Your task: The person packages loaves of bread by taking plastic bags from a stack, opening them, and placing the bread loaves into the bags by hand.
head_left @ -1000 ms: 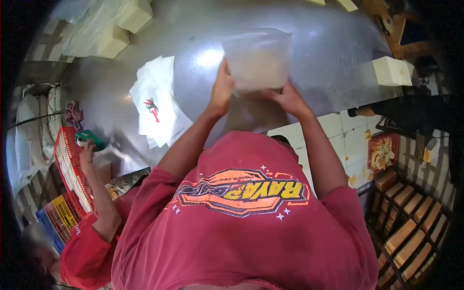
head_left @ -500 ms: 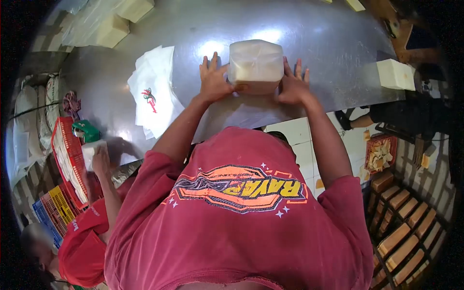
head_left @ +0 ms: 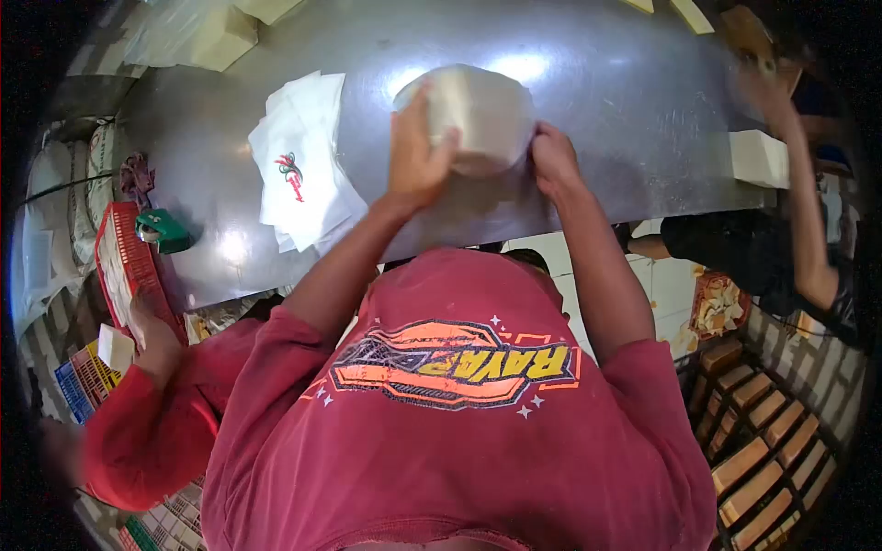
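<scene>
A pale, blocky bread loaf in a clear plastic bag (head_left: 485,115) is between my hands over the metal table, smeared by motion. My left hand (head_left: 420,156) grips its left side, with the fingers up along it and the thumb across the near face. At the lower right, my right hand (head_left: 555,158) is closed, its curled fingers against the edge of the bag. To the left lies a fanned stack of white plastic bags (head_left: 308,170) with a red and green print.
A green tape dispenser (head_left: 163,230) sits at the left table edge beside a red basket (head_left: 118,248). There, a co-worker in red holds a white block (head_left: 116,349). Another white loaf (head_left: 759,158) stands at the right, near a co-worker's arm (head_left: 808,211). Racked brown loaves (head_left: 753,459) are lower right.
My hands have gone from flat beside the loaf to gripping it, and the loaf has turned and tilted. The left co-worker's hand has moved off the table; an arm has come in at right.
</scene>
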Available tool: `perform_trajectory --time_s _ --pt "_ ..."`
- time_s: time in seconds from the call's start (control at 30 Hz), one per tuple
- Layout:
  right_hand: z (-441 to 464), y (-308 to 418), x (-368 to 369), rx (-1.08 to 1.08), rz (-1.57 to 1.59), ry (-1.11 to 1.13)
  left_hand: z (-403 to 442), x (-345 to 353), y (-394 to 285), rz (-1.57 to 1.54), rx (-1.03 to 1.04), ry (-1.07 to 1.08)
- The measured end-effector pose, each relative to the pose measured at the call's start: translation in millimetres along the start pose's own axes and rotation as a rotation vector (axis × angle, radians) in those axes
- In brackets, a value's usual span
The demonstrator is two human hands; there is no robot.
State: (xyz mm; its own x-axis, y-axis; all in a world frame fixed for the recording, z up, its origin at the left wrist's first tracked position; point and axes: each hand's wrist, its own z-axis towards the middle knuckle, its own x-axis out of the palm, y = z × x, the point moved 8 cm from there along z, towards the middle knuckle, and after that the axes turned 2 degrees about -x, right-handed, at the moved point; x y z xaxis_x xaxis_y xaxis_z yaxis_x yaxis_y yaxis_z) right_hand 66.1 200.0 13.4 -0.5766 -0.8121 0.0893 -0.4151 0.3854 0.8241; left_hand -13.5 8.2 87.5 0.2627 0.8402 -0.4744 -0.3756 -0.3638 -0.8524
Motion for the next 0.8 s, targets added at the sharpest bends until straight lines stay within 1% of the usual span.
perform_trajectory --time_s 0.03,0.1,0.13,0.2,0.23,0.27,0.3,0.33,0.37,0.4,0.43,0.47,0.5,0.53,0.57,0.63,0.7,0.73,0.77,0.8 --pt "-4 8 18 -0.041 -0.007 0.035 1 -13 15 -0.121 -0.151 -0.033" --pt "-9 27 48 -0.136 -0.022 0.106 9 -21 33 -0.649 -0.431 -0.001" --pt "-17 40 60 -0.172 -0.003 0.102 12 -18 41 -0.918 -0.564 0.015" --pt "-46 64 75 -0.242 0.031 0.091 10 3 97 -0.922 -0.702 0.092" --pt "-54 74 74 -0.376 -0.064 0.065 7 11 116 -0.925 -0.768 0.131" --pt "-59 84 68 -0.509 -0.158 0.039 -3 -11 100 -0.593 -0.879 -0.131" --pt "-63 92 64 -0.645 -0.253 0.011 1 -16 88 -0.578 -0.771 -0.141" --pt "-69 100 54 -0.929 -0.547 -0.114 6 -21 79 -0.562 -0.664 -0.153" --pt "-70 100 43 -0.927 -0.638 -0.239 9 -28 68 -0.544 -0.56 -0.167" --pt "-78 99 35 -0.921 -0.729 -0.363 16 -47 22 -0.238 -0.34 -0.186" --pt "-83 99 28 -0.915 -0.819 -0.485 19 -51 11 -0.051 -0.344 -0.099" --pt "-72 90 27 -0.777 -0.778 -0.404 22 -54 4 0.135 -0.347 -0.009" --pt "-69 94 23 -0.741 -0.773 -0.326 24 -50 -3 0.323 -0.347 0.084" --pt "-69 99 25 -0.709 -0.77 -0.25 31 -54 4 0.322 -0.248 0.083" --pt "-72 109 32 -0.678 -0.768 -0.172 38 -66 -11 0.254 -0.231 0.07" --pt "-106 169 40 -0.91 -0.534 -0.257 53 -101 -54 0.126 -0.203 0.037" --pt "-121 207 58 -0.92 -0.278 -0.255 66 -127 -37 -0.118 -0.248 -0.126" --pt "-128 227 62 -0.942 -0.257 -0.202 70 -130 -32 -0.214 -0.263 -0.231" --pt "-126 238 82 -0.958 -0.244 -0.145 73 -141 -7 -0.315 -0.283 -0.338" --pt "-120 245 106 -0.973 -0.232 -0.084 73 -151 26 0.058 -0.244 -0.353"
